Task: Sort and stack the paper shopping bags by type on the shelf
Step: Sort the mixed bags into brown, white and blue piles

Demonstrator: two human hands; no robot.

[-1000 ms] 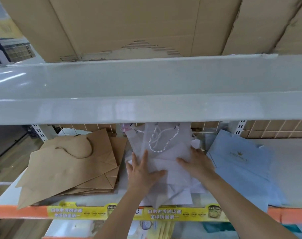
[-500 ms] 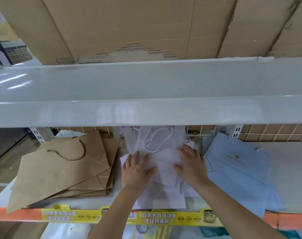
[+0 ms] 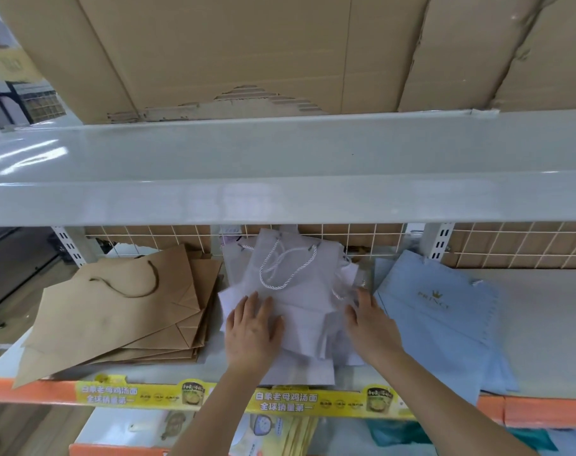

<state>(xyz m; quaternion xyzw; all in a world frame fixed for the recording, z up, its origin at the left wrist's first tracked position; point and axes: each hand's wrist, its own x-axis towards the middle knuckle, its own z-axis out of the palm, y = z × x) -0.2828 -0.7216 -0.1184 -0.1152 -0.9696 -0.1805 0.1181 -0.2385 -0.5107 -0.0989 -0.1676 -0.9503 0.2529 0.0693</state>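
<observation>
Pressing flat on white bags: left hand, right hand

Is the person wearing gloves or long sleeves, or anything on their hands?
No gloves. The left hand and right hand are both bare, and so are the forearms as far as the picture shows; no sleeve comes into view. I see no watch, ring or bracelet. The fingers have short, plain nails.
</observation>
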